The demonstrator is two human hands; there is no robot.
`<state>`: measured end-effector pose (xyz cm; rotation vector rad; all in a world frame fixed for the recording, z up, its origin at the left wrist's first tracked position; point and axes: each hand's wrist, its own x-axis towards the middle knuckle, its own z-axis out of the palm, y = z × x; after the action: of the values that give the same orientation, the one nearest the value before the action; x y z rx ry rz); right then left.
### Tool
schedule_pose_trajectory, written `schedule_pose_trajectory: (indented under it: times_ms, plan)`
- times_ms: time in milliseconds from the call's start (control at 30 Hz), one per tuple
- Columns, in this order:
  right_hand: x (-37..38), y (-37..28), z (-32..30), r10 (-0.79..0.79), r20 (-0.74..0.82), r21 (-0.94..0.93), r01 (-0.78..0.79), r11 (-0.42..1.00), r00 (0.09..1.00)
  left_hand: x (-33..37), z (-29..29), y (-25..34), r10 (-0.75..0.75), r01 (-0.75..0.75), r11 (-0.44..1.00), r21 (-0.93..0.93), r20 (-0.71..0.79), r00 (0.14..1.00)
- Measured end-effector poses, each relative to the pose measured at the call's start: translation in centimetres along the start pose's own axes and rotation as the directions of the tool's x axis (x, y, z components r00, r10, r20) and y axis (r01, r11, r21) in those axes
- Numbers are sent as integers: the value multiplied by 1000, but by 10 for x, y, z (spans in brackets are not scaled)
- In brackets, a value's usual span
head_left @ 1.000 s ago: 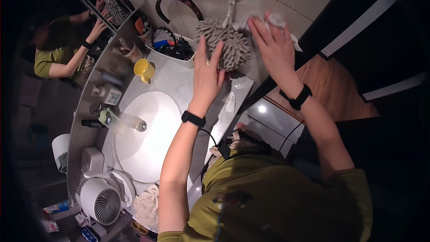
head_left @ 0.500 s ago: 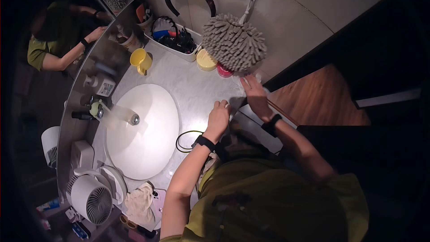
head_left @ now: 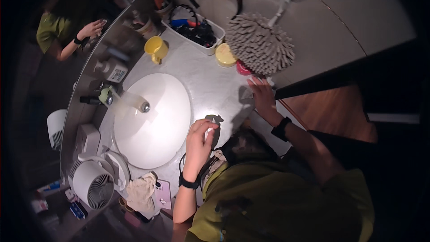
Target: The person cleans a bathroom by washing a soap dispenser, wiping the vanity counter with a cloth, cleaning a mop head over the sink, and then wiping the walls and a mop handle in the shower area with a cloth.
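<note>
Head view: left hand (head_left: 198, 145) pinches a small white crumpled scrap (head_left: 208, 131); right hand (head_left: 263, 97), grip hard to tell, is nearer the round pink-red jar (head_left: 243, 68), just ahead

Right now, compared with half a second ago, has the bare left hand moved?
Yes: the bare left hand has moved leftward, closer to the white oval sink.
</note>
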<state>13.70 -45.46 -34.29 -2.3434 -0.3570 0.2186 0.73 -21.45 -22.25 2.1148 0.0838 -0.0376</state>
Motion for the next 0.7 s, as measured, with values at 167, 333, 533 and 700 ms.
schedule_pose_trajectory:
  times_ms: [167,333,533,700]
  plan:
    - [-39,-81,80,-457,23,-225,450,864,889,-39,-36,32,-138,118,987,-114,-191,972]
    - [-7,-82,110,-761,349,-87,827,555,548,-76,-66,42,-177,152,983,-100,-331,927]
    - [133,-104,133,-647,111,-298,646,703,755,-128,-86,31,-296,257,955,-147,-453,841]
    - [193,-109,155,-521,73,-342,512,788,850,-173,-96,17,-362,336,929,-152,-547,755]
